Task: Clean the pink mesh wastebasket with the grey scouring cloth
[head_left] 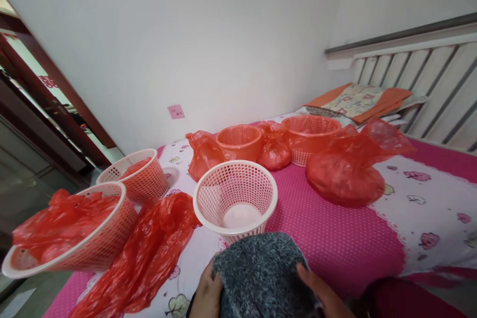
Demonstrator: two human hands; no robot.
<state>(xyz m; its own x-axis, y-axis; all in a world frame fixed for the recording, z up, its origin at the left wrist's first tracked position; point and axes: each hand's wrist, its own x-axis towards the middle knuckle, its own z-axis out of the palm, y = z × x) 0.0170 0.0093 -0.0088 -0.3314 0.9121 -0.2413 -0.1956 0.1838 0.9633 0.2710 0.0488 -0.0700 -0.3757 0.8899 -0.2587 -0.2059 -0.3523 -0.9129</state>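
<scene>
A folded dark grey cloth (261,273) with a fuzzy, speckled surface is held low in front of me. On its left edge my left hand (207,292) grips it, fingers closed. My right hand (323,292) has hold of the opposite side, with part of the hand cut off by the frame. Just beyond the cloth stands a white mesh plastic basket (235,198) with nothing inside; the cloth overlaps its near bottom edge in view. A crumpled red plastic bag (149,253) lies left of this basket.
Left are a tilted basket (108,238) with red plastic and another basket (149,179). Behind stand two bag-covered baskets, one left (239,146) and one right (311,134). A filled red bag (345,179) sits right, on the pink bedspread (335,231). Folded bedding (357,99) lies by the radiator (421,84).
</scene>
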